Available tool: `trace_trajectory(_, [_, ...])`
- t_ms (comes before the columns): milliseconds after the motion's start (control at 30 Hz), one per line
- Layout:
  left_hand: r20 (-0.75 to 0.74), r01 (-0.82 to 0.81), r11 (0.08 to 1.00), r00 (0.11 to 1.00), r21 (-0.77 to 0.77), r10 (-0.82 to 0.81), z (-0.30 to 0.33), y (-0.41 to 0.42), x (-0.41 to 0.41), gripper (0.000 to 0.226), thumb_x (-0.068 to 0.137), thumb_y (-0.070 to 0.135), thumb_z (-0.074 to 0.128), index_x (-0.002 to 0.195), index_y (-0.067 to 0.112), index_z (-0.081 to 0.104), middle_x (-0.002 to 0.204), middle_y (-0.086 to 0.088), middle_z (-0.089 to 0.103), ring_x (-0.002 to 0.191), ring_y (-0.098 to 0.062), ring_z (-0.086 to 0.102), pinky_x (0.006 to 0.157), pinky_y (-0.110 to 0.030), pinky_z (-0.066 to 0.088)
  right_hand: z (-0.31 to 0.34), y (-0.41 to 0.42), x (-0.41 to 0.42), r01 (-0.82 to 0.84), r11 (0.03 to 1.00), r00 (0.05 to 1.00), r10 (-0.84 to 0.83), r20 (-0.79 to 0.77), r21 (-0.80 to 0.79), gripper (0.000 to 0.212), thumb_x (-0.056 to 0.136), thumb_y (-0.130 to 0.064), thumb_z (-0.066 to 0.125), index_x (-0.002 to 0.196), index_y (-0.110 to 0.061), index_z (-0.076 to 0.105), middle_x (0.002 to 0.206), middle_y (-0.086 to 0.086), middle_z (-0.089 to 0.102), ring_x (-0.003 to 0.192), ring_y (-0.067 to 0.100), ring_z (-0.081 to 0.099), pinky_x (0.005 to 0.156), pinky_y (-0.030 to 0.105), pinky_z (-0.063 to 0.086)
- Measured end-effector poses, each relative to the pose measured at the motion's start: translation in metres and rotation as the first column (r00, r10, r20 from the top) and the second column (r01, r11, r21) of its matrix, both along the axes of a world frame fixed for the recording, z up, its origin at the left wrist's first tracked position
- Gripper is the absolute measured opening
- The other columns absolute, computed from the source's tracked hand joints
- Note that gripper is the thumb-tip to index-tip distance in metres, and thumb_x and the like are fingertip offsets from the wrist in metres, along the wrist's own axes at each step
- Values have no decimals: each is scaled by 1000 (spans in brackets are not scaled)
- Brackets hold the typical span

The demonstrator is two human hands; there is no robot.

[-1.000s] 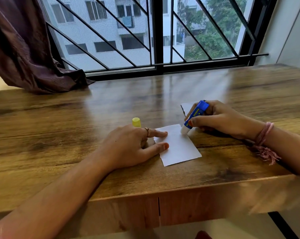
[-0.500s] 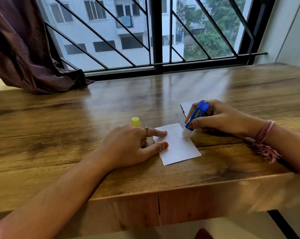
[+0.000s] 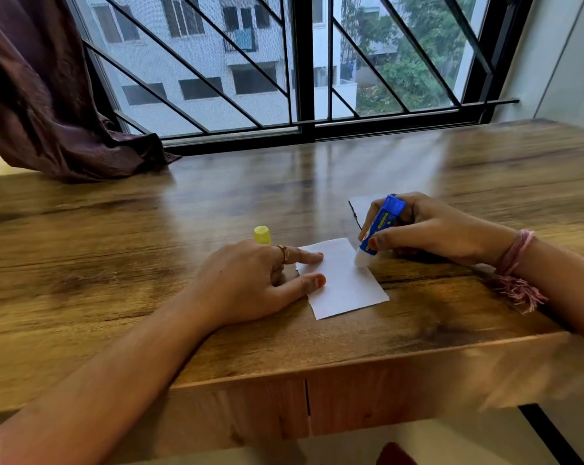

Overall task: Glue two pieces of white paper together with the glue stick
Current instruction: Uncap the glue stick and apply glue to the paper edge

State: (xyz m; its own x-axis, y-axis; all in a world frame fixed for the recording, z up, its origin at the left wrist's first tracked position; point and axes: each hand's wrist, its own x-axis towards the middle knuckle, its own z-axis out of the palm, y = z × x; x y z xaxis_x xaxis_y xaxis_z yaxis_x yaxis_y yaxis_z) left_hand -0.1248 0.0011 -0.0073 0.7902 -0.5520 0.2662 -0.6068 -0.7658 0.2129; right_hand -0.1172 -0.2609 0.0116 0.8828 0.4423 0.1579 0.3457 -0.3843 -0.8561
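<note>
White paper (image 3: 346, 280) near the desk's (image 3: 116, 263) front edge is being glued: left hand (image 3: 250, 283) presses it flat, right hand (image 3: 424, 226) grips the glue stick (image 3: 379, 229); next, the second sheet (image 3: 362, 206) goes on top.

Left hand (image 3: 250, 280) flat — right hand (image 3: 428, 226) curled, gripping.

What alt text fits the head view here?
Right hand presses a blue glue stick onto a white paper that the left hand pins to a wooden table; a yellow cap stands behind.
</note>
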Motion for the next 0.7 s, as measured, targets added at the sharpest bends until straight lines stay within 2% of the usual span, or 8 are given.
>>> trace_trajectory(67, [-5, 3, 1000, 1000, -6, -3, 0, -1, 0, 67, 67, 83, 23, 117, 54, 56, 46, 14, 48, 56, 2, 51, 48, -22, 26, 0, -1, 0, -22, 1000, 1000, 22, -19, -19, 15, 73, -24, 68, 82, -12, 68, 75, 31, 57, 66, 29, 52, 63, 37, 43])
trace_trajectory(200, [-7, 8, 1000, 1000, 5, -8, 1, -2, -1, 68, 67, 82, 23, 118, 54, 56, 53, 26, 50, 57, 5, 50, 47, -23, 25, 1, -2, 0, -8, 1000, 999, 8, -31, 3, 7, 71, -29, 76, 73, -26, 71, 68, 12, 57, 60, 23, 50, 53, 24, 42])
trace_trajectory(267, [-3, 8, 1000, 1000, 9, -8, 2, -2, -2, 68, 66, 83, 22, 118, 54, 56, 54, 29, 50, 58, 6, 50, 48, -23, 25, 0, -3, -1, -44, 999, 999, 44, -32, -9, 6, 72, -23, 75, 74, -21, 70, 68, 10, 58, 60, 21, 52, 55, 23, 43])
trace_trajectory(333, [-6, 10, 1000, 1000, 5, -10, 2, -2, -2, 69, 66, 83, 22, 118, 54, 56, 52, 25, 51, 57, 6, 50, 48, -22, 24, 0, -3, -1, -68, 998, 997, 67, -47, -10, 3, 73, -18, 67, 75, -17, 67, 70, 12, 59, 63, 22, 53, 58, 24, 44])
trace_trajectory(433, [-6, 8, 1000, 1000, -4, -8, 2, -2, -2, 69, 66, 83, 22, 117, 53, 58, 46, 15, 48, 54, 4, 50, 47, -23, 24, -1, -3, -1, -46, 999, 998, 46, -49, 8, 5, 72, -22, 66, 74, -23, 70, 72, 13, 59, 65, 24, 53, 58, 27, 44])
trace_trajectory(533, [-7, -5, 1000, 1000, 21, 6, 2, -3, -2, 66, 68, 82, 25, 115, 52, 60, 51, 25, 50, 54, 4, 49, 48, -24, 25, 0, -3, -2, -57, 998, 997, 58, -50, 18, 6, 72, -22, 67, 76, -19, 69, 74, 15, 60, 68, 26, 54, 61, 30, 45])
trace_trajectory(600, [-14, -9, 1000, 1000, 30, 10, 2, -3, -2, 58, 72, 78, 31, 116, 53, 58, 51, 25, 50, 54, 6, 49, 48, -25, 25, 0, -3, -3, -97, 995, 993, 97, -71, 1, 9, 71, -22, 69, 76, -16, 67, 76, 22, 57, 70, 29, 51, 65, 39, 41])
trace_trajectory(700, [-8, -13, 999, 1000, 36, 13, 2, -3, -2, 55, 73, 77, 33, 117, 53, 57, 52, 26, 51, 55, 7, 49, 48, -24, 24, 0, -3, -4, -93, 996, 993, 92, -72, -10, 10, 72, -22, 68, 78, -14, 66, 78, 23, 56, 70, 30, 50, 67, 42, 38])
